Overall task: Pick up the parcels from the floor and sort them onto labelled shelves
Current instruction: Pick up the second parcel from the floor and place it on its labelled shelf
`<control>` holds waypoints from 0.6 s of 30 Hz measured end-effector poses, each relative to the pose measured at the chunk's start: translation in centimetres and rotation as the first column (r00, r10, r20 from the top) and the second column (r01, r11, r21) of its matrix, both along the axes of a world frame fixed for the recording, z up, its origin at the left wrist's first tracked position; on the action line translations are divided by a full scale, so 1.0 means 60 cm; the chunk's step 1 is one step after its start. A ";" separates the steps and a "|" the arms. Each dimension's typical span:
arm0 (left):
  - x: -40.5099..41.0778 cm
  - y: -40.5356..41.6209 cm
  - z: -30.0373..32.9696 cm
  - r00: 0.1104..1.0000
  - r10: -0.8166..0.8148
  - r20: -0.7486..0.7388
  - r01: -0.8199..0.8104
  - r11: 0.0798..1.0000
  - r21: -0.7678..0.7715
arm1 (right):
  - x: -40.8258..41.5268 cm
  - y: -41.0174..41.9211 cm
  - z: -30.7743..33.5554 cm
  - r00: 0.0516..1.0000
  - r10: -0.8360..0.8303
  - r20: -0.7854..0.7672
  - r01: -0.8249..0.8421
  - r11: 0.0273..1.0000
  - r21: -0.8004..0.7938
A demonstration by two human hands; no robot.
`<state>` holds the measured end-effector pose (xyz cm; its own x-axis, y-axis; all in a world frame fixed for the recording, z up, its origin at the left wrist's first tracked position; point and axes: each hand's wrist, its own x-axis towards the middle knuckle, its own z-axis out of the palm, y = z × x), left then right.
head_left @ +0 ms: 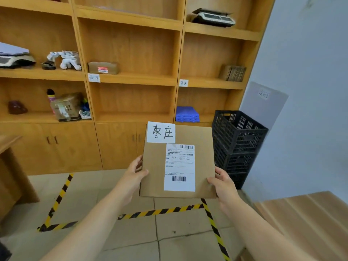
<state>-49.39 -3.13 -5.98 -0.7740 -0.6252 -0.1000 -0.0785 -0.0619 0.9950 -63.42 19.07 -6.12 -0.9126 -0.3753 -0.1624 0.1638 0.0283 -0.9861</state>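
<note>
A flat brown cardboard parcel [154, 166] is held up in front of me, with a white handwritten label at its top and a printed shipping label on its face. My left hand [134, 172] grips its left edge and my right hand [224, 182] grips its lower right edge. Behind it stands a wooden shelf unit [131, 80] with handwritten paper labels: one [93, 78] on the middle column, one [183, 83] on the right column. A small brown box [103, 67] lies on the middle shelf above the left label.
Stacked black plastic crates [237, 142] stand right of the parcel by the wall. Blue trays [187, 114] lie on a lower right shelf, scales [212, 17] on the top right. Yellow-black tape [160, 211] marks the tiled floor. Wooden tables flank both sides.
</note>
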 end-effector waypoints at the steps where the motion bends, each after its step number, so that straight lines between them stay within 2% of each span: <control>1: -0.025 -0.003 0.001 1.000 -0.004 -0.004 0.004 1.000 -0.009 | -0.024 -0.003 -0.001 1.000 -0.004 -0.004 0.004 1.000 0.003; 9: -0.254 -0.046 0.026 0.999 -0.024 -0.024 0.022 0.997 -0.079 | -0.256 -0.036 0.018 1.000 0.013 -0.025 -0.014 0.999 -0.029; 18: -0.518 -0.074 0.060 0.996 -0.037 -0.085 0.030 0.996 -0.083 | -0.528 -0.071 0.060 0.998 0.019 -0.058 -0.023 0.998 -0.067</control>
<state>-80.45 -7.58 -2.36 -0.7984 -0.6019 0.0186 0.0073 0.0212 0.9997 -95.08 14.78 -2.50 -0.9116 -0.4024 -0.0835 0.1069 -0.0359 -0.9936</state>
